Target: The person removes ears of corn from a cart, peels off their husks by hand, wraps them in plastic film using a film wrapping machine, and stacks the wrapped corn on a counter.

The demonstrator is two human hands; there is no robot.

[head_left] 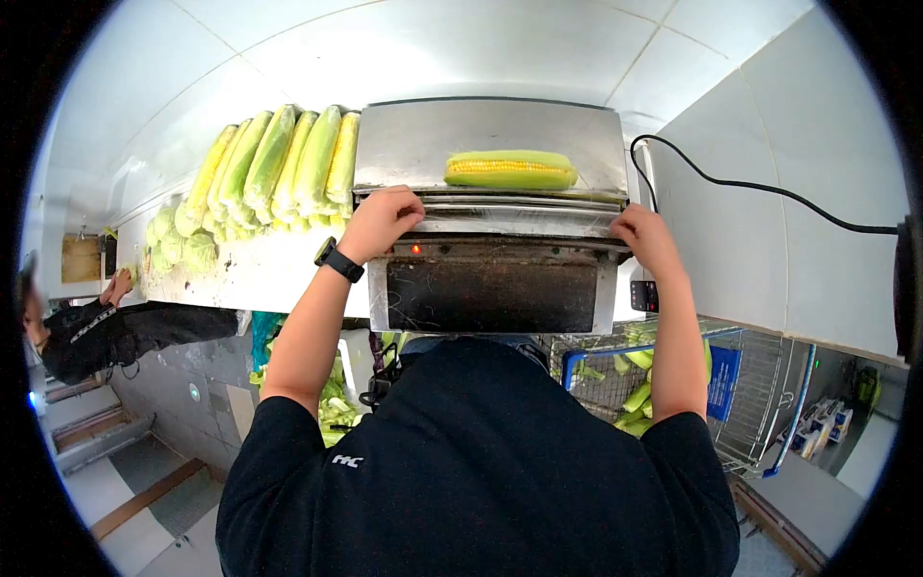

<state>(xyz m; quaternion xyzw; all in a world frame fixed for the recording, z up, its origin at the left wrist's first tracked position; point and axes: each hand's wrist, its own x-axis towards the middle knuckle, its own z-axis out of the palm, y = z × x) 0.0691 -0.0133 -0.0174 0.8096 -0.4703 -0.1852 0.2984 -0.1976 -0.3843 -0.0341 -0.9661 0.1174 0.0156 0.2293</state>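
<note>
My left hand (383, 223) and my right hand (644, 237) are at opposite ends of the slot of a steel film-wrapping machine (490, 120). Between them stretches a strip of clear plastic film (519, 219), and the closed fingers of each hand pinch one end of it. An ear of corn (510, 170), partly husked with yellow kernels facing up, lies on the machine's top plate just beyond the film. A small red light (416, 249) glows on the front panel near my left wrist.
Several wrapped corn ears (274, 168) lie stacked left of the machine. A wire cart (735, 385) holding green husks stands at my right. One black cable (760, 185) runs along the right wall. Another person (125, 332) works at the far left.
</note>
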